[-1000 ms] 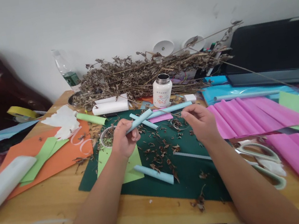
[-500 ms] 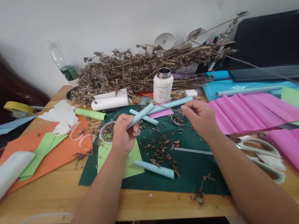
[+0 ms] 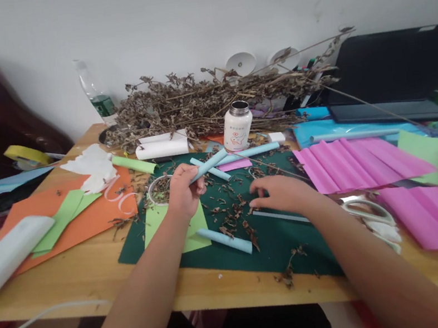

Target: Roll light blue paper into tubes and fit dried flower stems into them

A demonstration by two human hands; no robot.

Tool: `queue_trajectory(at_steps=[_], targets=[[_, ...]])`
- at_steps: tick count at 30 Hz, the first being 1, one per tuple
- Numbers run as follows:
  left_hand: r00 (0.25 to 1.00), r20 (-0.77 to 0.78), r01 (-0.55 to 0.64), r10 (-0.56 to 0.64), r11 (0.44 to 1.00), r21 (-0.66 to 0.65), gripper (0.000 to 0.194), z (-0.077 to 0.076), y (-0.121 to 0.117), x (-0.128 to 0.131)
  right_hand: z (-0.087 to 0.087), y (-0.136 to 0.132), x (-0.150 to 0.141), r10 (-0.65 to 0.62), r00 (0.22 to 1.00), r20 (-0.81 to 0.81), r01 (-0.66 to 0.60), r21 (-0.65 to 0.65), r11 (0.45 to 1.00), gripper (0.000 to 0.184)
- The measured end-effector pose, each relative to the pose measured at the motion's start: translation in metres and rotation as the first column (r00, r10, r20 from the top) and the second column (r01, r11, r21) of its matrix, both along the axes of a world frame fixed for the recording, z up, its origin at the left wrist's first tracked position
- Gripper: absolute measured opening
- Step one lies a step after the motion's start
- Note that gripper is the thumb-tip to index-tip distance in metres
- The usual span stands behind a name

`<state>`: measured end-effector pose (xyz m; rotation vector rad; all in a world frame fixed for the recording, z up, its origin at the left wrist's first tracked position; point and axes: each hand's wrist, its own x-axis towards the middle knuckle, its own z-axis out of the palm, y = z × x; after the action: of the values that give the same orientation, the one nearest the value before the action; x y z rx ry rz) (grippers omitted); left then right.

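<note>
In my left hand [image 3: 185, 191] a rolled light-blue paper tube [image 3: 213, 164] is pinched, slanting up to the right. A thin dried stem [image 3: 276, 167] stretches rightward from near the tube's far end. My right hand [image 3: 278, 193] hovers over the green cutting mat [image 3: 281, 252] with thumb and fingers apart, holding nothing visible, close to scattered dried leaves [image 3: 229, 221]. Below lies another light-blue paper tube [image 3: 226, 240]. A narrow pale-blue strip [image 3: 281, 216] runs partly under the right hand. More blue tubes cross behind, before a white open bottle [image 3: 238, 126].
A heap of dried plant stalks [image 3: 199, 102] lines the wall. Pink crepe paper [image 3: 358, 162], scissors [image 3: 369, 212] and a dark laptop [image 3: 402, 75] are at right. Orange paper [image 3: 86, 227] and a white elongated object [image 3: 9, 260] lie at left.
My right hand has let go of the thin stem, opened its fingers and moved down and left toward the leaves. My left hand keeps the tube, nearly still.
</note>
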<state>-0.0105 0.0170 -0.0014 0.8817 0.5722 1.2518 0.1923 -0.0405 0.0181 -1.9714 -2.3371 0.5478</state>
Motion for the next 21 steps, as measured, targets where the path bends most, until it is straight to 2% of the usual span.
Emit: queue_trajectory(at_steps=[3,9,15,21], targets=[[1.000,0.009,-0.003,0.003,1.000,0.005,0.016,0.000,0.000,0.000,-0.006,-0.004,-0.012,-0.023,0.995,0.093,0.024,-0.008,1.000,0.032],[1.000,0.012,0.002,-0.003,0.999,0.037,0.016,-0.002,0.001,0.000,-0.003,-0.011,-0.031,-0.099,0.954,0.282,0.101,0.007,0.995,0.042],[1.000,0.023,0.020,-0.021,0.999,0.025,0.017,-0.002,0.001,-0.001,-0.007,-0.009,-0.030,-0.042,0.970,0.241,0.044,-0.002,0.999,0.016],[1.000,0.014,0.021,-0.022,1.000,0.014,0.017,-0.001,0.001,0.000,-0.007,-0.007,-0.027,0.002,0.984,0.176,-0.005,0.017,1.000,0.015]])
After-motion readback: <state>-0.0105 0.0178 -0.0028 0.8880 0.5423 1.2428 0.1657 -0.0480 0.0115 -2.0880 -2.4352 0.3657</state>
